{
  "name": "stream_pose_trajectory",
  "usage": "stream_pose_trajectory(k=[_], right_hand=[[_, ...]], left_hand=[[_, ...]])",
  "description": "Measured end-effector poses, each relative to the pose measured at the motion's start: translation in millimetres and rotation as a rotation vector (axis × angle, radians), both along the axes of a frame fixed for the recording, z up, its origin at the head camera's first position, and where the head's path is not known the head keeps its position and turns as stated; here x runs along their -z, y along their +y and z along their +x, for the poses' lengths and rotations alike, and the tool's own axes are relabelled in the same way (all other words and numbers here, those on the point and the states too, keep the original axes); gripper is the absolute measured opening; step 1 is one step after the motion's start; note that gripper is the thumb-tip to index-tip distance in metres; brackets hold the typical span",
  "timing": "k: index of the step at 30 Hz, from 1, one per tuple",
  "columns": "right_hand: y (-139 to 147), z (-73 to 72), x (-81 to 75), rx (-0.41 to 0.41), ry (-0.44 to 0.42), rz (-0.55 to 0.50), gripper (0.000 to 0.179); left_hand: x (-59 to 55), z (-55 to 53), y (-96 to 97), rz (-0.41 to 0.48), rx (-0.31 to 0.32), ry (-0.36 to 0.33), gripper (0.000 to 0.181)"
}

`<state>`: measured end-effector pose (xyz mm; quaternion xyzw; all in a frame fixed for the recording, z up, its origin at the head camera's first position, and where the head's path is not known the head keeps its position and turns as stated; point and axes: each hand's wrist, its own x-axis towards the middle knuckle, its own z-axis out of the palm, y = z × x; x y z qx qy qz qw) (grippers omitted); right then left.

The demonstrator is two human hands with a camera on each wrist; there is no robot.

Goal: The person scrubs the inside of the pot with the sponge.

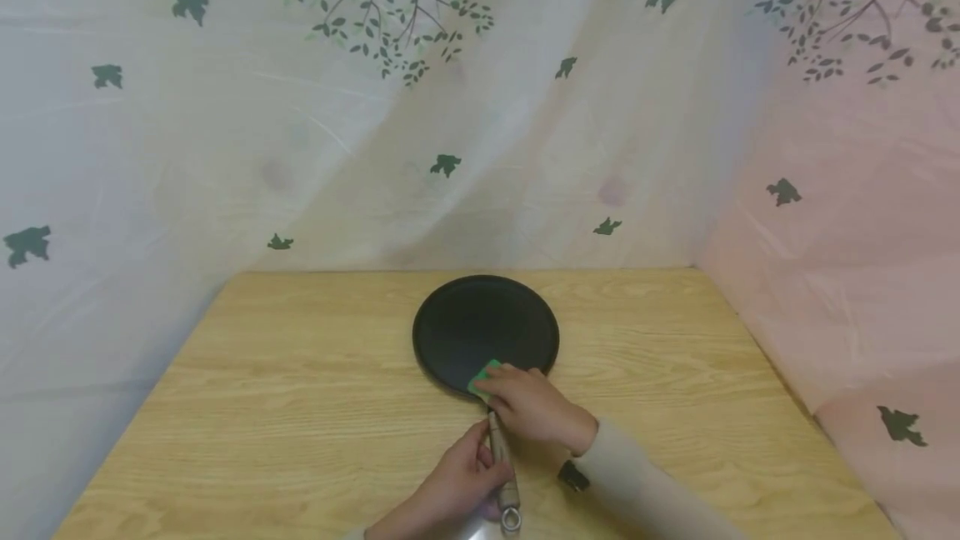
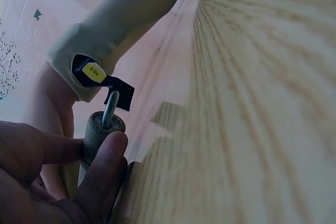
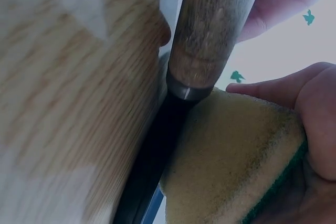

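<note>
A round black flat pan (image 1: 483, 323) lies on the table, its wooden handle (image 3: 210, 30) pointing toward me. My left hand (image 1: 461, 473) holds that handle between thumb and fingers, close to the metal hanging ring (image 2: 110, 109) at its end. In my right hand (image 1: 538, 408) is a sponge (image 3: 231, 145), yellow with a green scouring side, which lies against the dark neck where handle and pan join. From the head view only a green corner of it shows over the pan's near rim; the fingers cover the rest.
The wood-grain table (image 1: 300, 373) extends to both sides of the pan. Behind it and at the sides hang pale curtains (image 1: 517, 107) printed with leaves and birds. A black wrist device (image 2: 86, 71) with a yellow label sits at the right sleeve.
</note>
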<state>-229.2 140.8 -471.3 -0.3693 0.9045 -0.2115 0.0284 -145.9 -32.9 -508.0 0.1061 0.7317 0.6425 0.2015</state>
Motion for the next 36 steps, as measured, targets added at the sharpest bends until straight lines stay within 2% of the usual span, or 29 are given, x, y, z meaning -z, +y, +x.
stream_pose_trajectory(k=[6,13,18,29,36], right_hand=[[-15,-4.6,-0.9,-0.016,-0.002,0.009,0.034],[-28,-13.7,0.0,-0.029,-0.018,0.012,0.034],[-38,-19.6,0.4,-0.041,0.030,0.034,0.033],[-63,-29.8,3.0,0.008,0.031,0.067,0.034],[-73,-39.0,2.4,-0.001,0.067,0.130,0.036]], left_hand=[[2.3,0.7,1.1,0.004,0.001,0.037,0.080],[4.2,0.8,1.4,0.007,-0.005,0.024,0.081],[3.1,1.3,1.4,-0.004,-0.014,0.030,0.080],[1.6,3.2,-0.3,-0.012,-0.012,0.052,0.078],[2.2,2.4,-1.1,0.015,-0.005,0.016,0.077]])
